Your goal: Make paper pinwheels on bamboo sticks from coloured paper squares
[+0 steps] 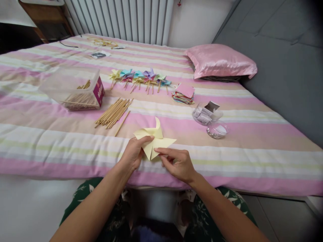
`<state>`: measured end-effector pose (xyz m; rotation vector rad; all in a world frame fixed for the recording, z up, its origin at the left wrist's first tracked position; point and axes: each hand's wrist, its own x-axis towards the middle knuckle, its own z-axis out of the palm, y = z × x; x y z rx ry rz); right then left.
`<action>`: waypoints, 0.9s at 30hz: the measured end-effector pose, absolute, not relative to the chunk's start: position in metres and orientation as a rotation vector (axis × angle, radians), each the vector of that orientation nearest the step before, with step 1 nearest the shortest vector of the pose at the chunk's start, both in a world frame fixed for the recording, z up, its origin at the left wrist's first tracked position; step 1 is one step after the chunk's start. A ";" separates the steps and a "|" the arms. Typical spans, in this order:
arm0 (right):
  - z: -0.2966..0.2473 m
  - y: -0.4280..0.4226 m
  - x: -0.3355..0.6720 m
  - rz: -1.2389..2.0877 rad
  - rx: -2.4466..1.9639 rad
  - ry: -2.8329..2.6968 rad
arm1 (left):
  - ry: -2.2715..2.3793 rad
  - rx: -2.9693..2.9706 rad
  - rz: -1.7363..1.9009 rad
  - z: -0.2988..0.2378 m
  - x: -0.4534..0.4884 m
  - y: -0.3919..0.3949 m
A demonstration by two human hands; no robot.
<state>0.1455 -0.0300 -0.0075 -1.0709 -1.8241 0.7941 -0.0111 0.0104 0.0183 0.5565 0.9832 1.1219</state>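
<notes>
A pale yellow paper pinwheel point(164, 143), partly folded with cut corners, is held over the front edge of the bed. My left hand point(133, 153) is closed on its left side, the thumb pressing near the centre where a flap curls over. At the lower right of the paper, my right hand point(178, 163) pinches a part of it between thumb and forefinger. Just beyond my left hand lie a single wooden stick point(122, 123) and a pile of wooden sticks point(113, 112).
Finished pinwheels point(138, 76) lie in a row farther back. Squares of coloured paper point(183, 94) are stacked right of them. A clear plastic tub point(73, 80) holds more sticks. Two clear round containers, one with small metal pieces point(217, 130), sit at right, near a pink pillow point(224, 62).
</notes>
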 end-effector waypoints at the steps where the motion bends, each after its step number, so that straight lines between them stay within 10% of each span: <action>1: -0.008 -0.029 0.145 0.794 -1.072 -1.811 | 0.976 0.560 1.115 0.018 -0.011 0.010; 27: -0.009 -0.025 0.139 1.079 -1.120 -1.142 | 1.013 0.790 1.181 0.013 0.000 0.002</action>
